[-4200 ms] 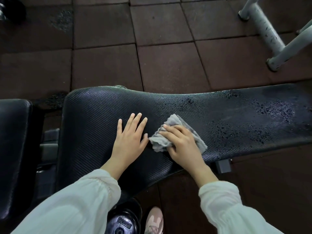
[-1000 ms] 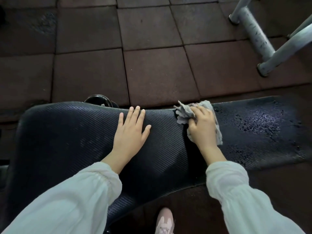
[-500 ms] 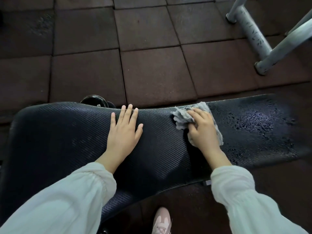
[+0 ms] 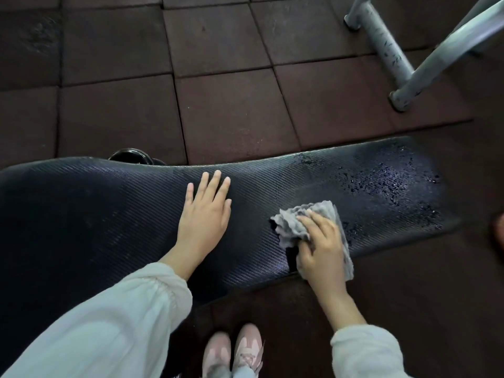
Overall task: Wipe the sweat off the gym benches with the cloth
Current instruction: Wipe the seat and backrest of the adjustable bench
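Note:
A black textured gym bench pad (image 4: 109,214) stretches across the head view from left to right. Wet sweat droplets (image 4: 387,181) glisten on its right part. My left hand (image 4: 204,216) lies flat on the middle of the pad, fingers straight. A crumpled grey cloth (image 4: 324,214) sits near the pad's near edge, and my right hand (image 4: 319,246) presses down on it with the fingers curled into its folds. Part of the cloth hangs over the bench edge under my palm.
Dark red rubber floor tiles (image 4: 231,105) surround the bench. Grey metal frame legs (image 4: 392,50) stand at the upper right. A black round object (image 4: 131,155) peeks out behind the pad's far edge. My pink shoes (image 4: 234,350) stand below the bench.
My right hand has dragged the cloth from the pad's far edge toward the near edge. The left hand stays flat on the pad.

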Tool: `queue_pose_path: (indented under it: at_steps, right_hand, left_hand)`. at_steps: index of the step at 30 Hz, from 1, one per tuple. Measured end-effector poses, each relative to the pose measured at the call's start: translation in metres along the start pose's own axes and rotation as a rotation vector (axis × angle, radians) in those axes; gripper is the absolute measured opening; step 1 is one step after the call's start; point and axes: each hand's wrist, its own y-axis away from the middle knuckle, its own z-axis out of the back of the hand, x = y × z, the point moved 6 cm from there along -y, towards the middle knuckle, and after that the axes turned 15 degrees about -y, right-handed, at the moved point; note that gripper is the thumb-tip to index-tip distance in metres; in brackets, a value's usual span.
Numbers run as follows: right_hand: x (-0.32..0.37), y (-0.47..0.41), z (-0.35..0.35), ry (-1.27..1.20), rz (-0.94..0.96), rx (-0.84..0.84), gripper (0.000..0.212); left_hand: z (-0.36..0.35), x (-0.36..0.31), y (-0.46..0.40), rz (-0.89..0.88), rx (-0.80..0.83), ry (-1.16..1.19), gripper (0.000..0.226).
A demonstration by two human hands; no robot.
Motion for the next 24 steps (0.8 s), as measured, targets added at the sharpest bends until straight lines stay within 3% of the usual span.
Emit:
queue_pose_path:
  at_steps: [3,9,13,17,20,24]
  right_hand:
    - [0.012,-0.012,-0.016,-0.008,-0.047,-0.007,0.045]
    - [0.04,0.053,-0.04,-0.062,0.225,0.251,0.043]
    - [-0.004,0.054,0.003,-0.044,0.126,0.061,0.041]
    - [-0.011,0.013,0.013,0.029,0.001,-0.082,0.041]
    - [0.017,0.007,-0.015,-0.013,0.03,-0.036,0.044]
    - [0.045,0.064,-0.048,-0.039,0.19,0.146,0.048]
  left_hand:
    - [-0.001,-0.002,0.0,0.007,0.001,0.011,0.061]
    - [-0.001,-0.002,0.001,0.009,-0.024,0.01,0.059]
    - [0.0,0.0,0.002,-0.011,-0.036,0.027,0.046]
    - [0.001,0.001,0.002,-0.017,-0.048,0.034,0.048]
    - [0.0,0.001,0.002,-0.009,-0.048,0.028,0.059]
    - [0.0,-0.001,0.002,-0.028,-0.078,0.012,0.055]
